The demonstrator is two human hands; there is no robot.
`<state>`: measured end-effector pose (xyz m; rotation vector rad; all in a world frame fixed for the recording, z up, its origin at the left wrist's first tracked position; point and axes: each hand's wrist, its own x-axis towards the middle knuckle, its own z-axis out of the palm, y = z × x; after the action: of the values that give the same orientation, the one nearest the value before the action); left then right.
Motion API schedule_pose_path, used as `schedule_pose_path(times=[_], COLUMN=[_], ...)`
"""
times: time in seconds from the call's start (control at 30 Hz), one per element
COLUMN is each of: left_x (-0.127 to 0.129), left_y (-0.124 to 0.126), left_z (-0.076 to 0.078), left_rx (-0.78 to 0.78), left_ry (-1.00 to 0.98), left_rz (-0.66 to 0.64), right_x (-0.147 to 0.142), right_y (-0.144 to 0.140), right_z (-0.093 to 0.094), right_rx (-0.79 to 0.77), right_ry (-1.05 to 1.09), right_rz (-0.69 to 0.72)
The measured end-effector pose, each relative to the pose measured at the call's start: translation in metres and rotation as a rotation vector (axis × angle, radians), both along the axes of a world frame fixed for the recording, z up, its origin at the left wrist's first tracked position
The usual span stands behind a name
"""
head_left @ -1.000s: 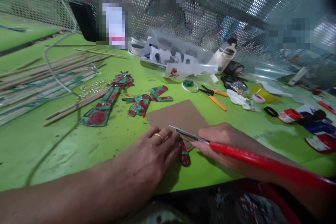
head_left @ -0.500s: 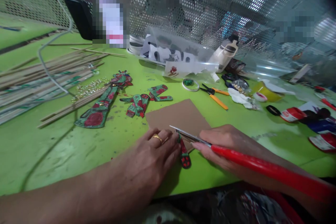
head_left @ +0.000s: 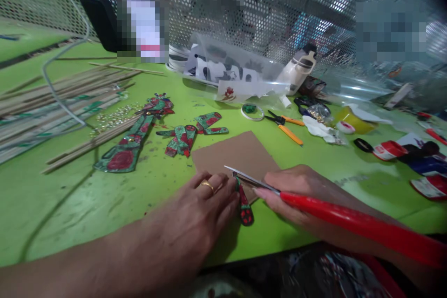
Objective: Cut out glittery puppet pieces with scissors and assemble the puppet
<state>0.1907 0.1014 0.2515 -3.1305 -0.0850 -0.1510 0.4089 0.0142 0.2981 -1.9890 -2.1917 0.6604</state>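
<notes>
My left hand point(head_left: 200, 216), with a ring on one finger, presses its bent fingertips down on a small green-and-red patterned piece point(head_left: 246, 214). The piece lies over the near corner of a square of brown cardboard point(head_left: 240, 151), and its rounded end sticks out past my fingers. My right hand point(head_left: 291, 191) grips a long red-handled pointed metal tool point(head_left: 328, 212) near its metal end. The slim tip slants up and left over the cardboard, just beside my left fingertips. Whether it touches the piece there I cannot tell. More patterned pieces point(head_left: 181, 138) and a jointed patterned figure point(head_left: 120, 160) lie farther left.
Thin wooden sticks point(head_left: 94, 142) and small gold fasteners point(head_left: 113, 118) are spread at the left under a pale cable point(head_left: 52, 86). Orange-handled pliers point(head_left: 289, 134) lie beyond the cardboard. A white bottle point(head_left: 298, 72) and red-labelled containers point(head_left: 390, 150) stand farther right. The green table's edge is close to me.
The view has shifted slightly, so the far things appear a little more to the left. Both hands, the tool and the patterned piece keep nearly the same positions.
</notes>
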Motion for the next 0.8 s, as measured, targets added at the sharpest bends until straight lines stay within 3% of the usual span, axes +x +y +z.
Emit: schedule_pose_path(times=[0.53,0.63,0.8], left_x=[-0.0025,-0.0018,-0.0007], left_y=[0.0009,0.0013,0.0015], left_z=[-0.0037,-0.0026,-0.0023], left_rx=[-0.031,-0.036,-0.056], left_ry=[-0.053,-0.053,-0.047], left_rz=[0.000,-0.002,0.005], right_x=[-0.0024,-0.0008,0.0058], right_y=[0.0026,0.0038,0.0060], right_z=[0.0048,0.0060,0.0038], right_rx=[-0.032,-0.098,-0.123], right_ry=[-0.005,-0.023,0.080], right_rz=[-0.028,-0.049,-0.088])
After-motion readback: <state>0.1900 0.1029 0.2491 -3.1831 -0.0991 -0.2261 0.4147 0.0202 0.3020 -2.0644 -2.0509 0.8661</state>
